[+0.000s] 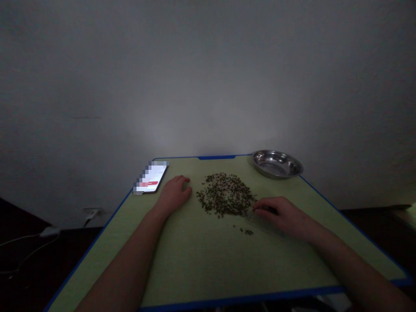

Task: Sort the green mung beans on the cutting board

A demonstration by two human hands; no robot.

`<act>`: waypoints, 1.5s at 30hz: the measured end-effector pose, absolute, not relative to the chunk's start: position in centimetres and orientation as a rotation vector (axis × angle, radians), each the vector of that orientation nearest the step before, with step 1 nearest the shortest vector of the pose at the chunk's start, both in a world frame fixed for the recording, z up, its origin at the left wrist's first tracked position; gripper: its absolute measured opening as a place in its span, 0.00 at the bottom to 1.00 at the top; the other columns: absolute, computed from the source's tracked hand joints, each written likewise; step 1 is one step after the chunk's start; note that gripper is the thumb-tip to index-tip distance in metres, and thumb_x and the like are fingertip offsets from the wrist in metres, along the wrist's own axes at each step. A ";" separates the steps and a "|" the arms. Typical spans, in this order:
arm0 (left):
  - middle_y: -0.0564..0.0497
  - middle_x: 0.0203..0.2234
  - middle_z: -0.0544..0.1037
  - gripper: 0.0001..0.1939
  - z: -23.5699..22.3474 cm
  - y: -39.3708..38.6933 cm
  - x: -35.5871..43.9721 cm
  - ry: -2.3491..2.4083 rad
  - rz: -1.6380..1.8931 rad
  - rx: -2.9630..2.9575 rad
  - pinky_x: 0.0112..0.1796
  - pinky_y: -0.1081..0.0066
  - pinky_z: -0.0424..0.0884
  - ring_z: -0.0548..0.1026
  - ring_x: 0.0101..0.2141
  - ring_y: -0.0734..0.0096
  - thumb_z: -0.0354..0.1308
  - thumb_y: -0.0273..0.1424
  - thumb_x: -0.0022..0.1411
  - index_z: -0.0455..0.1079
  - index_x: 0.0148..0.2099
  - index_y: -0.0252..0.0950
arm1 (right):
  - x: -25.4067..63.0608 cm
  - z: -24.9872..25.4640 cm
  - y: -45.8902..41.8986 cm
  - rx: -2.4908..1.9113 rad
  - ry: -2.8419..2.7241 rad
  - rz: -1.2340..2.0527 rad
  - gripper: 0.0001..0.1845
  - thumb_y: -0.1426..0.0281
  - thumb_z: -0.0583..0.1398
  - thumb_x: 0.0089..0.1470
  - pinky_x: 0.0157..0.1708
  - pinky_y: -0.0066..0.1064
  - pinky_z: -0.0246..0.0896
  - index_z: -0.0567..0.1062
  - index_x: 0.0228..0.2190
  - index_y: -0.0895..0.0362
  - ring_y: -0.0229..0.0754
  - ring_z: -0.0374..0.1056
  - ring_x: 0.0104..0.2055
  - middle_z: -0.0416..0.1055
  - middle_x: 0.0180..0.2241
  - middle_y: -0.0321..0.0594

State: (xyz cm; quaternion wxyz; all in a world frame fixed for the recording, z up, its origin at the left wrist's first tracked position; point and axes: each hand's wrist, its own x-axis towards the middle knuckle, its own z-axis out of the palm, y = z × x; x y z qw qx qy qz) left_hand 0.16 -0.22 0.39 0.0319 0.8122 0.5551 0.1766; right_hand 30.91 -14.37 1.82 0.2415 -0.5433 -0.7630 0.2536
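A loose, spread pile of small dark seed-like pieces (pixel 227 195) lies on the light green table (pixel 195 264). A few stray pieces (pixel 247 232) sit just in front of it. My left hand (pixel 173 193) rests on the tabletop left of the pile, open, thumb apart from the fingers, holding nothing. At the pile's right edge, my right hand (pixel 279 214) has thumb and fingertips pinched together; what is between them is too small or hidden to make out. Under and beside those fingers lies a faint, clear plastic-looking piece (pixel 263 224), its outline hard to see.
A shallow steel bowl (pixel 277 165) stands at the back right corner. On the left edge lies a phone (pixel 152 177) with its screen lit. Blue trim edges the table, and a pale wall (pixel 208 86) rises behind it. Cables (pixel 48 233) hang at the lower left.
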 end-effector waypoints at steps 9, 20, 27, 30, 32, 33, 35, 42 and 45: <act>0.42 0.49 0.73 0.21 0.2 -0.1 0.0 1.669 0.578 2.522 0.54 0.61 0.63 0.70 0.50 0.59 0.49 0.34 0.57 0.69 0.50 0.32 | 30.8 1.8 -14.9 -1.462 -2.153 0.774 0.12 0.66 0.54 0.58 0.32 0.31 0.61 0.77 0.33 0.56 0.42 0.69 0.33 0.76 0.32 0.39; 0.43 0.48 0.74 0.20 0.4 -0.2 0.1 1.656 0.578 2.529 0.52 0.61 0.64 0.70 0.49 0.60 0.48 0.34 0.57 0.70 0.49 0.33 | 30.9 1.6 -14.3 -1.537 -2.082 0.587 0.12 0.67 0.54 0.58 0.34 0.33 0.61 0.77 0.36 0.56 0.43 0.69 0.34 0.76 0.34 0.41; 0.43 0.48 0.74 0.20 0.3 0.0 0.1 1.657 0.584 2.516 0.53 0.61 0.64 0.70 0.49 0.60 0.49 0.34 0.56 0.69 0.49 0.33 | 30.2 1.7 -14.3 -1.486 -2.133 0.680 0.11 0.68 0.54 0.58 0.32 0.32 0.60 0.77 0.34 0.56 0.42 0.69 0.32 0.76 0.32 0.40; 0.41 0.49 0.73 0.20 0.1 0.1 0.0 1.651 0.586 2.520 0.53 0.61 0.64 0.70 0.49 0.59 0.49 0.35 0.56 0.69 0.49 0.32 | 29.4 1.9 -13.9 -1.488 -2.181 0.638 0.11 0.69 0.55 0.58 0.31 0.30 0.58 0.77 0.32 0.56 0.40 0.68 0.31 0.75 0.30 0.39; 0.41 0.49 0.73 0.21 -0.1 0.2 -0.1 1.648 0.591 2.524 0.52 0.61 0.64 0.70 0.49 0.59 0.49 0.35 0.56 0.69 0.49 0.33 | 28.9 2.0 -13.6 -1.479 -2.223 0.594 0.11 0.69 0.55 0.57 0.31 0.30 0.57 0.77 0.32 0.56 0.40 0.67 0.30 0.75 0.29 0.39; 0.42 0.49 0.73 0.20 -0.1 0.3 -0.1 1.648 0.592 2.525 0.53 0.61 0.64 0.70 0.49 0.59 0.49 0.35 0.56 0.69 0.49 0.33 | 28.6 2.0 -13.5 -1.472 -2.243 0.576 0.11 0.69 0.55 0.57 0.31 0.30 0.57 0.77 0.31 0.56 0.40 0.67 0.30 0.75 0.29 0.39; 0.43 0.49 0.73 0.20 -0.2 0.3 -0.2 1.649 0.591 2.523 0.53 0.62 0.63 0.70 0.50 0.60 0.49 0.35 0.56 0.69 0.49 0.34 | 28.0 2.1 -13.4 -1.452 -2.274 0.561 0.11 0.69 0.55 0.57 0.31 0.30 0.57 0.78 0.32 0.57 0.40 0.68 0.30 0.75 0.29 0.39; 0.43 0.49 0.73 0.20 0.0 0.2 0.0 1.656 0.577 2.508 0.53 0.61 0.63 0.70 0.50 0.60 0.49 0.35 0.56 0.69 0.49 0.34 | 26.3 2.4 -14.1 -1.363 -2.314 0.569 0.09 0.69 0.57 0.57 0.35 0.31 0.59 0.79 0.34 0.55 0.40 0.69 0.33 0.77 0.32 0.39; 0.43 0.49 0.73 0.20 0.0 0.3 0.0 1.653 0.577 2.513 0.53 0.62 0.63 0.70 0.50 0.59 0.49 0.35 0.56 0.69 0.49 0.33 | 25.9 2.3 -14.8 -1.369 -2.314 0.589 0.10 0.69 0.57 0.58 0.36 0.31 0.60 0.79 0.34 0.54 0.40 0.70 0.34 0.77 0.32 0.39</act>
